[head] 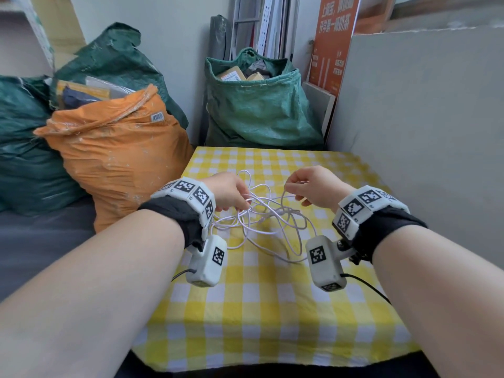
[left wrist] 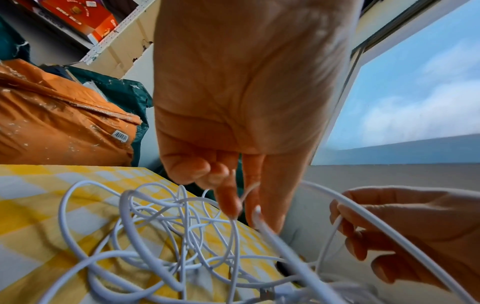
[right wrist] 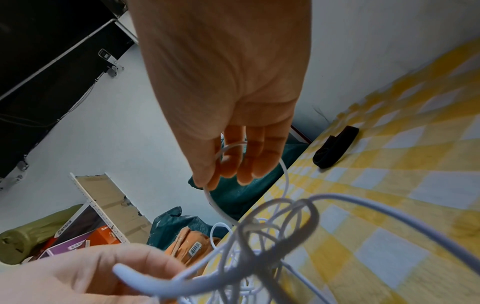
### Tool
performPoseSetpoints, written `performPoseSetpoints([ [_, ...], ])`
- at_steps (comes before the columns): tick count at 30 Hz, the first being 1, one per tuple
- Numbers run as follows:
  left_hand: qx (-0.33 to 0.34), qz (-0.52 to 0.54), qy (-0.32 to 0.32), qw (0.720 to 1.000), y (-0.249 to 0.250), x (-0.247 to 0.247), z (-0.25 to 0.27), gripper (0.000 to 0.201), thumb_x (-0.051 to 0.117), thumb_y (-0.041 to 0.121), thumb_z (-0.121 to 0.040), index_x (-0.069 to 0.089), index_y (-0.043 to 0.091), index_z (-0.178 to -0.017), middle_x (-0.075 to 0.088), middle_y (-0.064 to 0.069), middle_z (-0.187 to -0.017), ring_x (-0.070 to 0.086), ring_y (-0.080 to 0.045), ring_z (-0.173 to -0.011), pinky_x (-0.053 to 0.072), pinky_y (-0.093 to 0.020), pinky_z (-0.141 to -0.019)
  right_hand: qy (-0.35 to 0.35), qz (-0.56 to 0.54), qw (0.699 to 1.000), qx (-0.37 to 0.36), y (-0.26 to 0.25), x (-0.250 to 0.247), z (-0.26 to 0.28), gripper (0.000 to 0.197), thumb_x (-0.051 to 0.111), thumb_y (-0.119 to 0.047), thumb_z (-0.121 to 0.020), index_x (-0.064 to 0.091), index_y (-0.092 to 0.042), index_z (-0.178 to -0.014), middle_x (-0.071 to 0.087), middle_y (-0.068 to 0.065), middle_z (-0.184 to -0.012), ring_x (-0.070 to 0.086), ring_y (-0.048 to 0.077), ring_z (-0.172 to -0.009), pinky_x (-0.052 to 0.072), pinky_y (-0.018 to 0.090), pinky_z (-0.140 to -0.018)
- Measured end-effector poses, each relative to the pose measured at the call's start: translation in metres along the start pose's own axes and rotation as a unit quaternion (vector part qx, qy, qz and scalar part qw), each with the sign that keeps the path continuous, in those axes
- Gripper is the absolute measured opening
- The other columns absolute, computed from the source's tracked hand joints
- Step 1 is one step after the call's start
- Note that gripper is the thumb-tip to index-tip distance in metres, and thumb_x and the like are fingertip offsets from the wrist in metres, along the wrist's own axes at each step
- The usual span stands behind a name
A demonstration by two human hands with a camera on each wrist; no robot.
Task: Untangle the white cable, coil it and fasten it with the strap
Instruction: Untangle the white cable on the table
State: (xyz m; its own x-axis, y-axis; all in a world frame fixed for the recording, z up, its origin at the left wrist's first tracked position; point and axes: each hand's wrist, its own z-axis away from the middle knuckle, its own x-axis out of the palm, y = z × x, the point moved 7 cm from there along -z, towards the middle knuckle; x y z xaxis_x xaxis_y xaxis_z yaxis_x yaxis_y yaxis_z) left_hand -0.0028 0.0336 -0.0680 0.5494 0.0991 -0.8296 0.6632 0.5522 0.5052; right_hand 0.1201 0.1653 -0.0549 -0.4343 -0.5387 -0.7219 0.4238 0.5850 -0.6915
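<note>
Pinched a strand each: left hand (head: 230, 192) fingers (left wrist: 228, 197) on cable (head: 261, 214) at centre frame, right hand (head: 311, 186) fingers (right wrist: 228, 162) curled round a loop beside it, likely to draw the tangle apart. Left strap (right wrist: 335, 147) lying untouched on surface (head: 272, 309), right of frame in the right wrist view.

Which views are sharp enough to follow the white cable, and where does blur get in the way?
Head view: evenly lit, thin white cable sharp. Left wrist: loops sharp, nearest strand blurred. Right wrist: foreground strands blurred, palm of right hand shadowed.
</note>
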Motion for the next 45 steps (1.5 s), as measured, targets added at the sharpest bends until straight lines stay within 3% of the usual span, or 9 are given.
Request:
performPoseSetpoints([
  [4, 0.036, -0.016, 0.009, 0.999, 0.013, 0.003, -0.004, 0.056, 0.072, 0.016, -0.078, 0.054, 0.026, -0.129, 0.051, 0.001, -0.117, 0.049, -0.015, -0.116, 0.041, -0.025, -0.082, -0.014, 0.007, 1.0, -0.019, -0.001, 0.005, -0.001, 0.012, 0.058, -0.026, -0.091, 0.061, -0.021, -0.081, 0.061, -0.001, -0.079, 0.058, 0.014, -0.074, 0.051, 0.022, -0.06],
  [15, 0.026, 0.176, -0.075, 0.981, 0.039, 0.041, -0.016, 0.029, 0.044, 0.023, -0.082, 0.073, 0.028, -0.083, 0.066, 0.003, -0.1, 0.048, -0.014, -0.071, 0.038, -0.023, -0.057, -0.023, -0.162, 0.985, -0.053, -0.011, -0.001, -0.006, 0.017, 0.053, -0.021, -0.096, 0.055, -0.015, -0.08, 0.052, -0.003, -0.076, 0.055, 0.01, -0.07, 0.048, 0.025, -0.062],
  [20, 0.07, 0.149, -0.055, 0.985, 0.04, 0.038, -0.02, 0.019, 0.051, 0.026, -0.09, 0.07, 0.023, -0.088, 0.063, 0.005, -0.098, 0.052, -0.015, -0.082, 0.042, -0.026, -0.066, -0.005, -0.235, 0.971, -0.038, -0.007, -0.007, -0.007, 0.019, 0.049, -0.021, -0.097, 0.052, -0.014, -0.079, 0.05, -0.002, -0.075, 0.054, 0.014, -0.072, 0.047, 0.029, -0.065],
  [24, 0.113, 0.077, 0.047, 0.99, 0.041, 0.029, -0.024, 0.02, 0.061, 0.028, -0.088, 0.074, 0.014, -0.095, 0.071, -0.002, -0.102, 0.06, -0.016, -0.097, 0.045, -0.029, -0.086, 0.029, -0.275, 0.961, -0.029, -0.006, -0.009, -0.008, 0.019, 0.05, -0.02, -0.097, 0.052, -0.016, -0.079, 0.05, -0.002, -0.077, 0.055, 0.012, -0.066, 0.047, 0.027, -0.062],
  [27, 0.144, 0.084, 0.131, 0.977, 0.047, 0.016, -0.022, 0.02, 0.059, 0.024, -0.09, 0.073, 0.011, -0.091, 0.07, -0.004, -0.09, 0.06, -0.014, -0.078, 0.045, -0.026, -0.072, 0.1, -0.223, 0.969, -0.031, -0.002, -0.017, -0.01, 0.01, 0.06, -0.023, -0.09, 0.052, -0.019, -0.094, 0.053, -0.002, -0.097, 0.057, 0.014, -0.076, 0.05, 0.026, -0.06],
  [31, 0.125, 0.203, 0.169, 0.956, 0.042, 0.002, -0.023, 0.022, 0.048, 0.015, -0.095, 0.064, 0.014, -0.08, 0.067, -0.009, -0.081, 0.062, -0.016, -0.071, 0.05, -0.027, -0.068, 0.175, -0.11, 0.978, -0.043, 0.003, -0.021, -0.008, 0.052, 0.078, -0.028, -0.073, 0.045, -0.025, -0.113, 0.043, 0.0, -0.115, 0.052, 0.018, -0.092, 0.05, 0.032, -0.079],
  [35, 0.095, 0.311, 0.139, 0.935, 0.036, 0.0, -0.019, 0.027, 0.04, 0.011, -0.099, 0.054, 0.013, -0.077, 0.064, -0.015, -0.079, 0.065, -0.021, -0.064, 0.055, -0.026, -0.058, 0.04, -0.156, 0.987, -0.007, -0.003, 0.007, -0.002, 0.022, 0.073, -0.03, -0.08, 0.055, -0.019, -0.08, 0.054, -0.002, -0.075, 0.051, 0.012, -0.063, 0.049, 0.027, -0.059],
  [38, 0.089, 0.325, 0.135, 0.932, 0.032, 0.001, -0.017, 0.026, 0.038, 0.012, -0.1, 0.053, 0.013, -0.078, 0.062, -0.01, -0.075, 0.065, -0.022, -0.063, 0.055, -0.028, -0.057, -0.09, -0.167, 0.981, 0.041, -0.005, 0.031, 0.005, 0.017, 0.072, -0.023, -0.082, 0.057, -0.015, -0.084, 0.057, -0.001, -0.07, 0.056, 0.015, -0.063, 0.054, 0.03, -0.062],
  [45, 0.057, 0.372, 0.212, 0.902, 0.006, -0.01, -0.02, 0.03, 0.029, 0.014, -0.101, 0.048, 0.015, -0.078, 0.05, -0.005, -0.064, 0.051, -0.019, -0.052, 0.046, -0.023, -0.044, -0.06, -0.111, 0.99, 0.064, 0.006, 0.035, 0.005, 0.014, 0.054, -0.002, -0.09, 0.05, -0.015, -0.087, 0.067, 0.006, -0.079, 0.061, 0.019, -0.053, 0.053, 0.029, -0.053],
])
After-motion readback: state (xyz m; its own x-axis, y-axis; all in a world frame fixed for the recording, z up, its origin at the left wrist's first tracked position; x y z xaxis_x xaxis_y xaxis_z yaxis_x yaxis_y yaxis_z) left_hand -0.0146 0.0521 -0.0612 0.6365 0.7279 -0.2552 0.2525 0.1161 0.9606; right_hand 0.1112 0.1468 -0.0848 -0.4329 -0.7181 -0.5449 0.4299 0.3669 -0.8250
